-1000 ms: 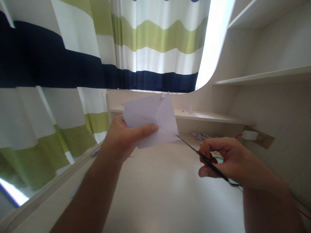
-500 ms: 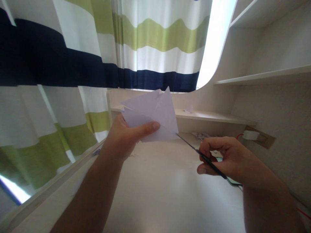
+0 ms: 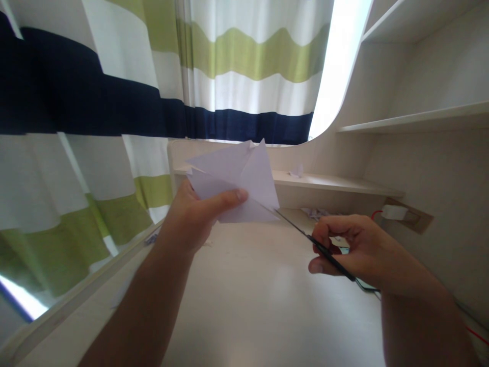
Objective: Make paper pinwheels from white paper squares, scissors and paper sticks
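Note:
Folded white paper [image 3: 233, 178], with pointed flaps along its top, is held up over the desk. My left hand [image 3: 198, 211] grips it at the lower left, thumb lying across the front and the other fingers hidden behind. From the right, my right hand [image 3: 344, 250] holds dark-handled scissors [image 3: 330, 259] with fingers curled round the handles. Their thin blades point up and left, and the tips meet the paper's lower right edge. Whether the blades are parted is too fine to tell.
A pale desk [image 3: 244, 295] lies below my hands. Crumpled paper [image 3: 317, 213] sits at its back, and a small white scrap [image 3: 297, 171] rests on the low shelf [image 3: 336, 182]. A white plug [image 3: 395, 212] with a red cable is in the right wall. Striped curtains [image 3: 252, 92] hang behind.
The paper and my left hand have shifted slightly left. A slit now shows at the paper's lower right, where the scissor tips are. My right hand has hardly moved.

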{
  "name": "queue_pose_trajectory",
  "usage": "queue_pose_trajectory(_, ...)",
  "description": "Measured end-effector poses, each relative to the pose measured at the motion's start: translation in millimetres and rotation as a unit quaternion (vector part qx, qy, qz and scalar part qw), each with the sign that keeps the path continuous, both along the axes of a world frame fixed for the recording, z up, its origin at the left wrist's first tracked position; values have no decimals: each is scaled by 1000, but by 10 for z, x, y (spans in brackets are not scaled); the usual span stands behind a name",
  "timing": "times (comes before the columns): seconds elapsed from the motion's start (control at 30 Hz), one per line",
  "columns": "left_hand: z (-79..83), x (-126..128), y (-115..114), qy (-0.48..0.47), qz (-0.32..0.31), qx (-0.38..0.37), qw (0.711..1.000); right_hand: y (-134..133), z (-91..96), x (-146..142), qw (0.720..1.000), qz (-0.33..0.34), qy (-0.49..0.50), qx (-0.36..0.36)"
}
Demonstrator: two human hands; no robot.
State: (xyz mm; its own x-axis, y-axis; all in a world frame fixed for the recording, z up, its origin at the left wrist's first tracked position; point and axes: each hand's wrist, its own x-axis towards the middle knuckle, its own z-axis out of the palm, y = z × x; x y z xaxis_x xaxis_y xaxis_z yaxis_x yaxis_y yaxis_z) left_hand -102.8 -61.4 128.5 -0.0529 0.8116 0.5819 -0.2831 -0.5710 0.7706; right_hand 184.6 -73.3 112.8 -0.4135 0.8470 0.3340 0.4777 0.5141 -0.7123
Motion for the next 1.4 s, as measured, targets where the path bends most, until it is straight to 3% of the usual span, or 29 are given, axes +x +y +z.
queue_pose_trajectory(1.17,-3,7,-2,7,16,-10,1000,-17,1,-12,1000,-4,21,-12)
queue_pose_trajectory(1.4,-34,-25,77,-8,23,3,1000,19,21,163,998,18,-60,1)
